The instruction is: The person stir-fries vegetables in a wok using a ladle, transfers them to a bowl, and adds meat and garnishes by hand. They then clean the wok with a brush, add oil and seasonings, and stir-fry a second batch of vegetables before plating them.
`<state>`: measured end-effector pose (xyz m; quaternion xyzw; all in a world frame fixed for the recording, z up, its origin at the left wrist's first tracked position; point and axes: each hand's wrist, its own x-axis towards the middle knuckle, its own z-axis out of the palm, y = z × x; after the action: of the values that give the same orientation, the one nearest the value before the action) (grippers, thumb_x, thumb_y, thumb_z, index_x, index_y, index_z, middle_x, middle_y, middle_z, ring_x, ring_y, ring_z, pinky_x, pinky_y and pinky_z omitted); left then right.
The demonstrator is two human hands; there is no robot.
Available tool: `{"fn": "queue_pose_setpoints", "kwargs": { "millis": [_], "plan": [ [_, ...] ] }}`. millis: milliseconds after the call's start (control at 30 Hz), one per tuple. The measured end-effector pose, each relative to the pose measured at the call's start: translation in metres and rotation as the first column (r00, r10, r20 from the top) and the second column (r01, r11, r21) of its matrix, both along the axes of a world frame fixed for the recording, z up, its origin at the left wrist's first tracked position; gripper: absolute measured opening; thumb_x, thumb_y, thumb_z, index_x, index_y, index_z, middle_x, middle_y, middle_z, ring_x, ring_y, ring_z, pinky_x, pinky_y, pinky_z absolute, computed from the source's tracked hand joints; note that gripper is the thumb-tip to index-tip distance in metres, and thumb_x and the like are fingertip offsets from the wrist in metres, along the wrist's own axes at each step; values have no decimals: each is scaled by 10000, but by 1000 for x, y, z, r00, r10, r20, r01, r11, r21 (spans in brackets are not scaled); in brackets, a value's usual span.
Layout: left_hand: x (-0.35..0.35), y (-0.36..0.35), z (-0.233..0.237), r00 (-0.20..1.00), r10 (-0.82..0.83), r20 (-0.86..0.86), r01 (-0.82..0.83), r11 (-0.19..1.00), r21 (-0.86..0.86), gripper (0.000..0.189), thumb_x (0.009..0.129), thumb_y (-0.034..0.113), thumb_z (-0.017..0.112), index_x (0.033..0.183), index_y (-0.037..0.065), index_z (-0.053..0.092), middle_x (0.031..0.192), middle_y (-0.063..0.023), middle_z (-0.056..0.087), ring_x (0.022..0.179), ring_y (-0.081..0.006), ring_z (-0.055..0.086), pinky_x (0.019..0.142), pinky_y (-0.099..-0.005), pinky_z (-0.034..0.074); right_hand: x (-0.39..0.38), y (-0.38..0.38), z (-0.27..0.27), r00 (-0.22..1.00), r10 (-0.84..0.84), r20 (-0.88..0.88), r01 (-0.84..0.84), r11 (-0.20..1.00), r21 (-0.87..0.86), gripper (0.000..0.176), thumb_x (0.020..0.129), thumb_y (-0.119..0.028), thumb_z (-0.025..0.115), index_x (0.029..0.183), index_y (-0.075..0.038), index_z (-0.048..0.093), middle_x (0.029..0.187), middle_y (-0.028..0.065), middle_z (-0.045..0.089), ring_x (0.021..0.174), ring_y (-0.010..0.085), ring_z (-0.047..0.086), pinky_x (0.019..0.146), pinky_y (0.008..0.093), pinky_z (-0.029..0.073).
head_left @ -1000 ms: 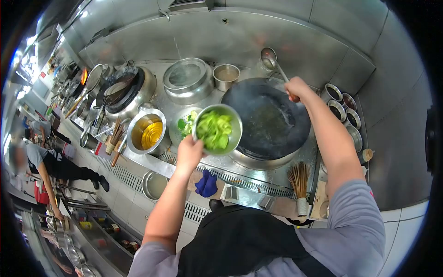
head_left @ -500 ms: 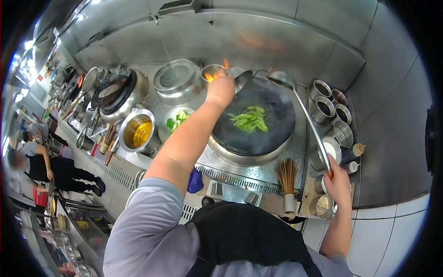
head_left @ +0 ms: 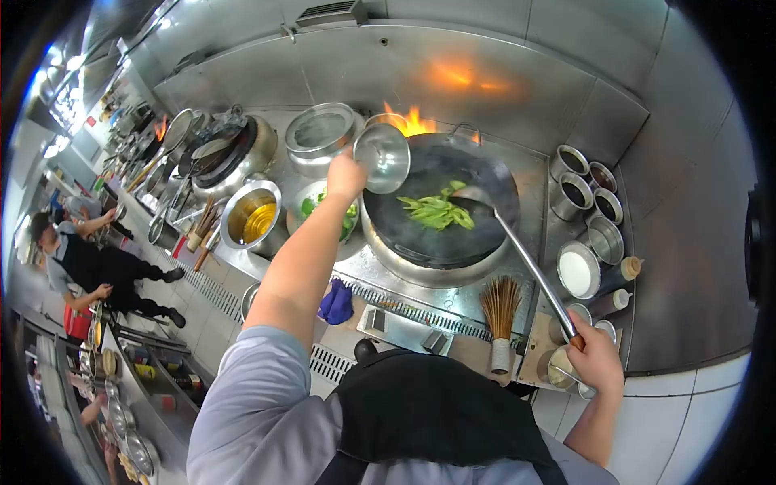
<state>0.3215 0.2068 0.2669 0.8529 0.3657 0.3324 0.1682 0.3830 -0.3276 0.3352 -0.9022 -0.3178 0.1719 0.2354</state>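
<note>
My left hand (head_left: 346, 175) is closed on the rim of a round steel bowl (head_left: 382, 158), tilted at the wok's left back edge. Nothing shows inside the bowl. In the large dark wok (head_left: 404, 236), a small heap of sliced green vegetables (head_left: 436, 212) lies near the middle, with thin smoke around it. My right hand (head_left: 596, 356) grips the wooden end of a long ladle (head_left: 533, 263). The ladle's head is down in the wok, touching or right beside the greens on their right side. Flames (head_left: 412, 121) rise behind the wok.
Left of the wok stand a plate of green and white vegetables (head_left: 349, 222), a pot of yellow oil (head_left: 255, 222) and a lidded pot (head_left: 319, 133). Seasoning pots (head_left: 571, 194) line the right side. A bamboo brush (head_left: 501, 315) lies in front. Another person (head_left: 89, 259) stands far left.
My left hand has drawn the bowl back leftward from over the wok. My right hand has lowered the ladle's head from the wok's back rim to the greens. The flames behind have grown.
</note>
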Motion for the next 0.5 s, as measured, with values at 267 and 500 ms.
{"fn": "queue_pose_setpoints", "kwargs": {
  "millis": [267, 500],
  "plan": [
    [-83, -26, -28, 906, 153, 395, 134, 781, -610, 209, 805, 67, 486, 908, -94, 571, 703, -174, 642, 516, -227, 631, 489, -314, 523, 30, 70, -105, 991, 108, 79, -114, 990, 78, 543, 750, -101, 533, 1291, -76, 500, 745, 208, 590, 657, 337, 582, 646, 369, 464],
    [-168, -58, -24, 848, 295, 441, 121, 701, -703, 204, 822, 47, 464, 965, -62, 562, 755, -126, 633, 527, -175, 598, 456, -260, 486, 22, 128, -103, 984, -165, 74, 160, 985, 63, 554, 775, -132, 521, 1322, -64, 459, 899, 248, 623, 824, 426, 598, 735, 477, 473]
  ]
}}
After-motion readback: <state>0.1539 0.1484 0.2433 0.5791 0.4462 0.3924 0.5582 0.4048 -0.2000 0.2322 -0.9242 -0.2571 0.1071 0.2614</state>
